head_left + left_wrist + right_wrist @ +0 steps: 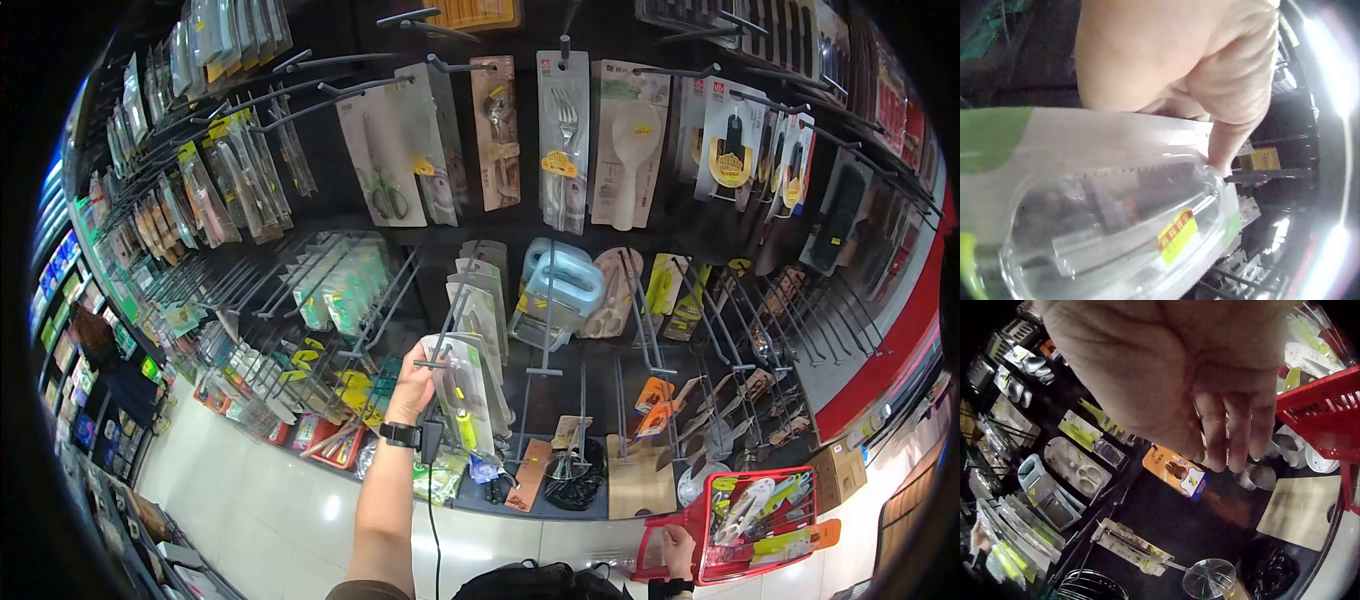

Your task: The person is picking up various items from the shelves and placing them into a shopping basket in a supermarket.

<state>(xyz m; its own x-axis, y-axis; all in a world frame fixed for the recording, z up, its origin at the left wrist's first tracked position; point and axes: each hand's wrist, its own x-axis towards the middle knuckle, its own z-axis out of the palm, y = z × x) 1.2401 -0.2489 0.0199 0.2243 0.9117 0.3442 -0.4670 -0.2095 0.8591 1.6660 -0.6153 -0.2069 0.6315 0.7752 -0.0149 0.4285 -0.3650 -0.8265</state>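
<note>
At the end of a hook, my left hand (408, 388) pinches the upper edge of a clear-and-white package (470, 400) with a lime-green-handled tool in it. Up close in the left wrist view, the thumb side of the hand (1179, 69) presses on the package (1116, 144), which has a yellow price sticker (1179, 237). A red basket (712, 575) is beside my right hand (679, 552), its red handle near the wrist. With fingers hanging loosely, the right hand (1210, 387) shows nothing in its grasp.
Similar packages (485, 270) hang behind on the same hook. Blue-handled items (565, 280) hang to the right, and rows of metal hooks stick out all around. Several packaged tools (750, 505) lie in the basket. A person (115, 365) is in the aisle at far left.
</note>
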